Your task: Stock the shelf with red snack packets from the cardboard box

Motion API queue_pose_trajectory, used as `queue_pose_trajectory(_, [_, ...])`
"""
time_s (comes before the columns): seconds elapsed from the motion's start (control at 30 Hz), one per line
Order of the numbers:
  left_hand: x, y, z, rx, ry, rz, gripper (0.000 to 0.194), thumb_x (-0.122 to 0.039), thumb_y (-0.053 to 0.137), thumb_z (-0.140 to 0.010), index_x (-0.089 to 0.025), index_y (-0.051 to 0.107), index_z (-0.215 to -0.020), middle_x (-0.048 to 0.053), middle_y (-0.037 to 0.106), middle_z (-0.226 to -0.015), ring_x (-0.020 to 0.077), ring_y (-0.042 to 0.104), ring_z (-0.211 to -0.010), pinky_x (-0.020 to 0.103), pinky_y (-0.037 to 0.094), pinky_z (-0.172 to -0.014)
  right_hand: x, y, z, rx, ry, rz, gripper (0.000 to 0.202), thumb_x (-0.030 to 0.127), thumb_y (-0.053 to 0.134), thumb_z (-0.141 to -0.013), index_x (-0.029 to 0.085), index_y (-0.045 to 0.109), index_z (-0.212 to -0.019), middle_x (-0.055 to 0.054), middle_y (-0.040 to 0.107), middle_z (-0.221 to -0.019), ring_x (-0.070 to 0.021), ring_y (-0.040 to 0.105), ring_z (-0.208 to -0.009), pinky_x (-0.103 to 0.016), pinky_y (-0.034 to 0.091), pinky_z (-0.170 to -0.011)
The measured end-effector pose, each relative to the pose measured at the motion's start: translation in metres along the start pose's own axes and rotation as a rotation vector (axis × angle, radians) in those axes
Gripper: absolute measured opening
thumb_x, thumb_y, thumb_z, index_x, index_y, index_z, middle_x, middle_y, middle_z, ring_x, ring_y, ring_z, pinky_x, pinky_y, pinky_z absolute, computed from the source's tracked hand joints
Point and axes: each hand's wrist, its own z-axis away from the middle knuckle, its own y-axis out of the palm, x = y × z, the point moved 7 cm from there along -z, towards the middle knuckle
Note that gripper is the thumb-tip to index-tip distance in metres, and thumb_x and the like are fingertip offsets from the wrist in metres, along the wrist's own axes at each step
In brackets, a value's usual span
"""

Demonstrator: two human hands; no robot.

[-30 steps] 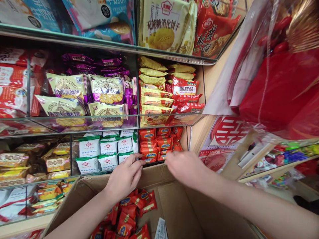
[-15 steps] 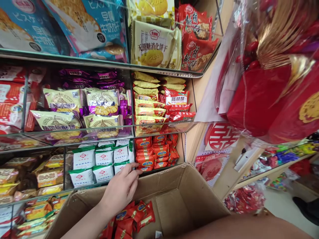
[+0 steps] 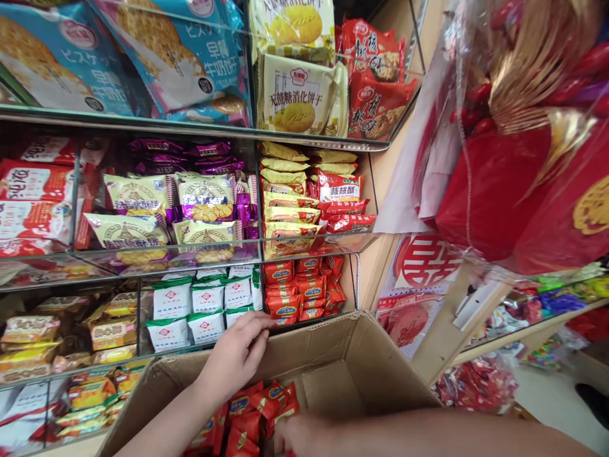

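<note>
My left hand (image 3: 242,349) rests on the far rim of an open cardboard box (image 3: 328,343), its fingers bent over the edge beside the shelf. Small red packets (image 3: 247,425) lie in the box at its left part. Blurred by motion, my right hand (image 3: 302,435) is inside the box at the right side of these packets; its fingers are smeared, and what they hold cannot be made out. Just beyond the rim, similar red packets (image 3: 311,289) stand stacked in a shelf compartment, with white and green packets (image 3: 207,298) to their left.
Clear shelf dividers and a glass ledge (image 3: 219,252) run above the box. Yellow and red snack packs (image 3: 290,216) fill the compartment above. On the right hang red decorations in plastic (image 3: 495,184), near a wooden shelf side (image 3: 442,324).
My right hand and forearm have come into the box, reaching the red packets. My left hand has stayed on the rim. The view has shifted slightly.
</note>
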Motion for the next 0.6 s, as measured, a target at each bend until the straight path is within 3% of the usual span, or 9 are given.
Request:
queue_pose_trajectory(0.1, [0.007,-0.008,0.004,-0.057,-0.212,0.335,0.027,-0.034,0.041,-0.084,-0.019,0.057,-0.100,0.005,0.065,-0.088,0.0171,0.060,-0.085,0.030,0.048,-0.078,0.030,-0.071,0.039,-0.277,-0.212,-0.220,0.037,0.032,0.069,-0.055,0.018,0.060,-0.088,-0.004,0.063,-0.085,-0.0183,0.058,-0.073,-0.028,0.043,-0.062])
queue_pose_trajectory(0.17, [0.009,-0.004,0.010,-0.003,-0.363,0.605,0.036,-0.043,0.037,-0.085,-0.018,0.054,-0.105,0.005,0.065,-0.087,0.0167,0.061,-0.080,0.030,0.049,-0.074,0.036,-0.107,0.057,-0.368,-0.311,-0.506,0.033,0.031,0.067,-0.061,0.016,0.056,-0.088,-0.004,0.062,-0.085,-0.0157,0.057,-0.074,-0.026,0.043,-0.065])
queue_pose_trajectory(0.23, [0.005,0.005,0.016,0.088,-0.484,0.818,0.046,-0.052,0.035,-0.083,-0.017,0.055,-0.104,0.006,0.066,-0.085,0.0154,0.061,-0.070,0.029,0.050,-0.068,0.033,-0.129,0.066,-0.432,-0.365,-0.688,0.029,0.030,0.067,-0.064,0.015,0.054,-0.086,-0.003,0.062,-0.082,-0.0134,0.057,-0.073,-0.025,0.043,-0.066])
queue_pose_trajectory(0.37, [-0.009,0.022,0.021,0.274,-0.612,0.984,0.045,-0.054,0.053,-0.073,-0.013,0.058,-0.090,0.006,0.067,-0.069,0.0127,0.060,-0.056,0.022,0.047,-0.054,0.027,-0.140,0.068,-0.487,-0.420,-0.795,0.026,0.033,0.064,-0.070,0.014,0.054,-0.083,-0.002,0.061,-0.077,-0.0100,0.054,-0.069,-0.024,0.042,-0.065])
queue_pose_trajectory(0.6, [-0.012,0.029,0.017,0.266,-0.621,0.980,0.038,-0.050,0.052,-0.075,-0.013,0.056,-0.083,0.004,0.065,-0.066,0.0116,0.060,-0.058,0.019,0.046,-0.052,0.015,-0.132,0.059,-0.425,-0.345,-0.921,0.033,0.037,0.065,-0.069,0.014,0.053,-0.089,-0.001,0.057,-0.078,-0.0100,0.053,-0.066,-0.024,0.045,-0.059])
